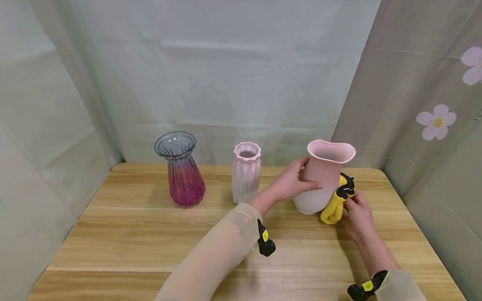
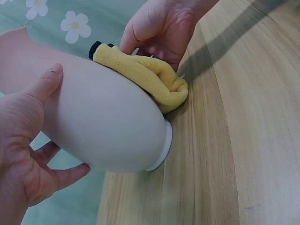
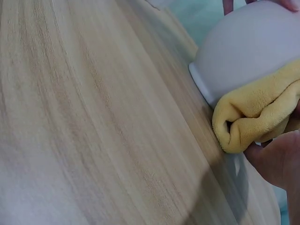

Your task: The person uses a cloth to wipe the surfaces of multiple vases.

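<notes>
A pink-to-white vase [image 1: 328,177] with a wavy rim stands at the right rear of the table. My left hand [image 1: 291,180] grips its left side, the thumb lying across the front and the other fingers around the back. Against the vase's right side, my right hand [image 1: 359,219] holds a folded yellow cloth [image 1: 333,209] with a black edge. In the left wrist view the cloth [image 2: 150,77] lies along the vase's lower body, down near its foot. The right wrist view shows the cloth's thick rolled fold [image 3: 253,105]; the right fingers are partly hidden behind it.
A ribbed white vase [image 1: 246,177] with a scalloped rim stands left of my left hand. Farther left is a glass vase [image 1: 184,176], blue at the top and purple-pink below. The wooden table [image 1: 138,246] meets curtains [image 1: 240,64] at the back and sides.
</notes>
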Demonstrator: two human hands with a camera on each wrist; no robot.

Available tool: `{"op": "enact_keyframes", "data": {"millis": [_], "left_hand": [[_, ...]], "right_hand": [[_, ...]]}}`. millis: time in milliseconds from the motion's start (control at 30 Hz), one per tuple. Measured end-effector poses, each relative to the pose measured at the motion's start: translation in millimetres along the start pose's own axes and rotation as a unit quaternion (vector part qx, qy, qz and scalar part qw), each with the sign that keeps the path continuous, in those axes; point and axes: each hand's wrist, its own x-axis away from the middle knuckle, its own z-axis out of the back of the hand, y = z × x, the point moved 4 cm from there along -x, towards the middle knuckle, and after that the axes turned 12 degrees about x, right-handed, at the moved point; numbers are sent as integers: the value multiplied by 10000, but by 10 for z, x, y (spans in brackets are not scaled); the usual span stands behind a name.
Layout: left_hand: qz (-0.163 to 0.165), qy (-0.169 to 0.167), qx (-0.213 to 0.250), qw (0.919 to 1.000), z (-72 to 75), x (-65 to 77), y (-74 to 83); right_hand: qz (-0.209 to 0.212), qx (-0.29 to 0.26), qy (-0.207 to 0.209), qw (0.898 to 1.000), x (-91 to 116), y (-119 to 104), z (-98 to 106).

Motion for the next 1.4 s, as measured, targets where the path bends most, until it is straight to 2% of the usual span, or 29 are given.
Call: {"op": "enact_keyframes", "data": {"millis": [333,500,633,800,900,1167,1400], "left_hand": [[-18,-57,69,10000,-9,-11,-24],[-84,-64,-15,9999,-9,-3,-27],[-112,-38,-146,9998,-7,-2,-40],[-118,-49,-191,9997,-9,0,-50],[-114,-70,-208,9997,-14,2,-42],[-39,9,-231,9997,-6,6,-30],[-53,28,-329,9994,2,-2,-31]], "right_hand": [[-60,-58,274,9996,31,-119,-27],[384,397,460,9974,34,-356,-74],[791,661,349,9941,36,-574,-133],[1017,611,214,9927,70,-805,-185],[1050,629,269,9921,93,-903,-206],[1123,1036,305,9878,120,-952,-254],[1377,1500,372,9784,101,-898,-237]]}}
